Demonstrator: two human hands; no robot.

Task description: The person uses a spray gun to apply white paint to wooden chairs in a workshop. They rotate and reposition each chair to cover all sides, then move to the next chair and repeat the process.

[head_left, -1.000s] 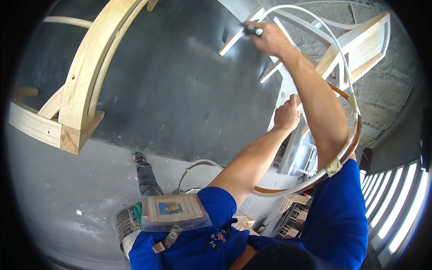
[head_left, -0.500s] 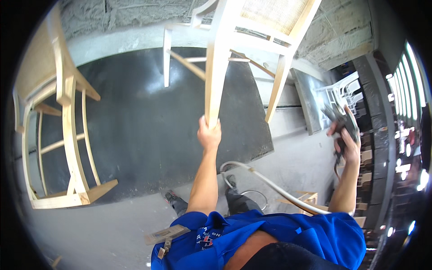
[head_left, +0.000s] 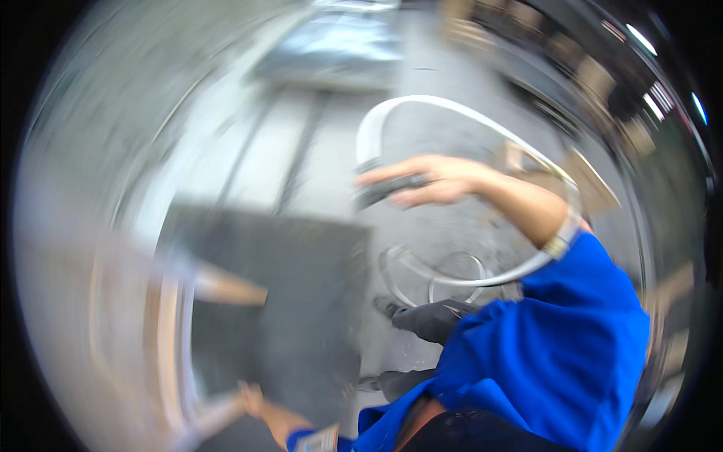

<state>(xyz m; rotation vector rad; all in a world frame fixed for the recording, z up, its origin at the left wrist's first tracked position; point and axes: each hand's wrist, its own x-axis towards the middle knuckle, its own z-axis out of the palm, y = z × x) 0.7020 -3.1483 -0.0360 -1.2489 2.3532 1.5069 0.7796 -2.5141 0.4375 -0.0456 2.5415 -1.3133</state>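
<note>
At the lower left, my left hand (head_left: 254, 401) is closed round the end of a leg of a pale wooden chair (head_left: 172, 354). The chair is tilted and heavily blurred, so most of its frame is hard to make out. My right hand (head_left: 440, 179) reaches across the upper middle, its fingers over a dark hand-held sander (head_left: 388, 190). From the sander a thick white hose (head_left: 452, 104) arches up and loops back past my right forearm. The sander is held well away from the chair, and my hand partly hides it.
Under the chair lies a dark flat board (head_left: 316, 301), with my feet beside its edge. More hose (head_left: 482, 265) coils on the grey floor. A shiny-topped panel (head_left: 331, 49) stands at the far side. Wooden pieces (head_left: 595, 181) are at the right.
My view has swung to the right, blurring the picture. The chair now appears at the lower left. My right hand still holds the sander, now with the forearm stretched across; my left keeps the leg.
</note>
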